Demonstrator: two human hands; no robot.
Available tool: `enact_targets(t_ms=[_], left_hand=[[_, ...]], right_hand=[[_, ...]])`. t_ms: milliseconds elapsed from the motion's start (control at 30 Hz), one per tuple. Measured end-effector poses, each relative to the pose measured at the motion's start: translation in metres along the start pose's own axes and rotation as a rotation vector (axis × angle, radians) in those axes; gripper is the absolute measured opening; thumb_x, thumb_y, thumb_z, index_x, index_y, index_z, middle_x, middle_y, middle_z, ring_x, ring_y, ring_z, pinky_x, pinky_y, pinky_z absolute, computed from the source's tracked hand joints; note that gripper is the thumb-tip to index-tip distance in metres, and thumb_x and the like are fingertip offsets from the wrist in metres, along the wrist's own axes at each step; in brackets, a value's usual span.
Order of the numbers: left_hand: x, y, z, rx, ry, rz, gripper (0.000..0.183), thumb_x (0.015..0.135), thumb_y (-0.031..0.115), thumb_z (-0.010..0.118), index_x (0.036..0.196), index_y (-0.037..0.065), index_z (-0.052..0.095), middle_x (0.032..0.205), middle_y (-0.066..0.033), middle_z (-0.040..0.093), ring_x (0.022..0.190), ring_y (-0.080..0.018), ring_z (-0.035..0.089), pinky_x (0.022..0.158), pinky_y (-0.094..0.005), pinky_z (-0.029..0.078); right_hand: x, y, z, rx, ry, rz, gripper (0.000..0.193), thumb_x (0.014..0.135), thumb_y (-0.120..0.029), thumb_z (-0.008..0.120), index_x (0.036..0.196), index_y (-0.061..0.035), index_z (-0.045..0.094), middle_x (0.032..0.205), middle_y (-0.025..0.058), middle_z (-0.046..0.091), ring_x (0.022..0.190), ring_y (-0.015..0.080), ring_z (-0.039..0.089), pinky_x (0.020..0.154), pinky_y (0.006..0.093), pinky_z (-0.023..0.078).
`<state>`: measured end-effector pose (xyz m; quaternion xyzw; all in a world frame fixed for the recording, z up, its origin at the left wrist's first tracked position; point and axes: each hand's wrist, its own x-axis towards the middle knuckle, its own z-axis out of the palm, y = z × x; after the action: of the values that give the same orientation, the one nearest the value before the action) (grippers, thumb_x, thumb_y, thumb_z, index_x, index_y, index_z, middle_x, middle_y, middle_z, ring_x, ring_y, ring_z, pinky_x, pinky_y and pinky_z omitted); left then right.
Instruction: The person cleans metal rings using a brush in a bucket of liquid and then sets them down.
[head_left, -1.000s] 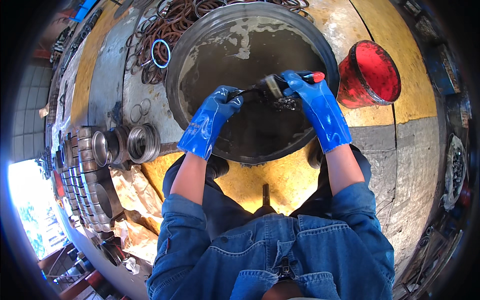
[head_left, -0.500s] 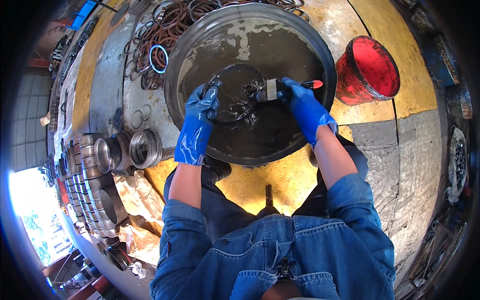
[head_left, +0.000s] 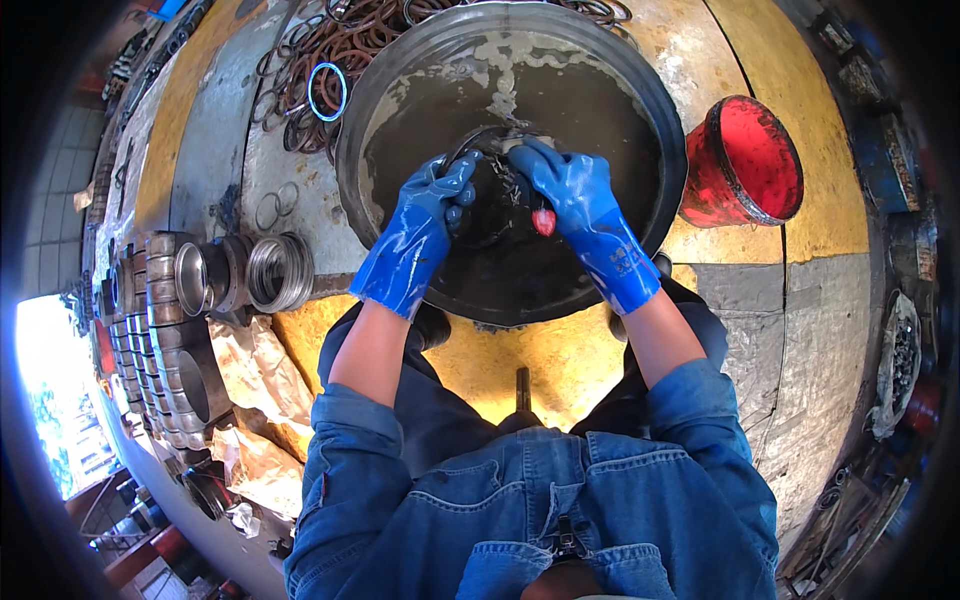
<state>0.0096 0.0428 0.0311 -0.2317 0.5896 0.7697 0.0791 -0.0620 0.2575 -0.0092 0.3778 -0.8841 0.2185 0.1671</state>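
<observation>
Thin dark round ring (head_left: 470, 142) held over the wide dark round basin (head_left: 351, 190). Its left side sits in the fingers of your left hand (head_left: 430, 205), blue rubber glove, clamped on the rim; the upper arc runs away from you, above both hands. Lower arc is hard to make out against the murky grey-brown liquid (head_left: 600, 115); cannot tell whether it touches.

Flat paintbrush with a red-tipped handle (head_left: 544, 222): your right hand (head_left: 578, 195), same blue glove, has its fingers closed around it. The red end points back toward you below the fingers; the head is at the ring's upper arc, bristles mostly hidden.

Pose: both forearms reach forward from rolled denim sleeves, angled inward, hands near each other but apart, backs of the gloves up. Basin stands between your knees. Red bucket (head_left: 708, 190) right of it; heap of rusty brown rings (head_left: 365, 60) beyond its left edge.
</observation>
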Motion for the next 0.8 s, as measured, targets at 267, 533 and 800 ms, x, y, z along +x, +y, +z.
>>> enact_targets(t_ms=[267,533,800], left_hand=[[0.001,-0.007,0.002,-0.013,-0.023,0.117,0.033,0.098,0.022,0.071,0.128,0.008,0.067,0.071,0.0040,0.057,0.054,-0.0045,0.047,0.045,-0.0195,0.031],[0.006,-0.015,0.003,-0.046,0.020,0.151,0.031,0.100,0.019,0.069,0.129,0.009,0.068,0.067,0.0054,0.054,0.052,-0.0035,0.044,0.043,-0.0201,0.029],[0.009,-0.010,-0.001,-0.045,-0.025,0.144,0.030,0.098,0.022,0.071,0.125,0.008,0.069,0.066,0.0041,0.054,0.053,-0.0042,0.046,0.045,-0.0201,0.031]], right_hand=[[-0.008,-0.010,0.012,0.848,-0.413,0.849,0.032,0.086,-0.028,0.077,0.109,-0.0068,0.076,0.097,0.0123,0.077,0.088,0.0260,0.073,0.080,0.0371,0.058],[-0.017,-0.047,0.006,1.842,-0.263,1.140,0.029,0.095,-0.019,0.072,0.119,-0.0019,0.070,0.100,0.0083,0.074,0.085,0.0163,0.071,0.076,0.0293,0.057],[-0.023,-0.032,0.022,0.643,-0.315,0.726,0.027,0.091,-0.032,0.073,0.109,-0.0113,0.076,0.106,0.0108,0.077,0.093,0.0294,0.073,0.085,0.0395,0.057]])
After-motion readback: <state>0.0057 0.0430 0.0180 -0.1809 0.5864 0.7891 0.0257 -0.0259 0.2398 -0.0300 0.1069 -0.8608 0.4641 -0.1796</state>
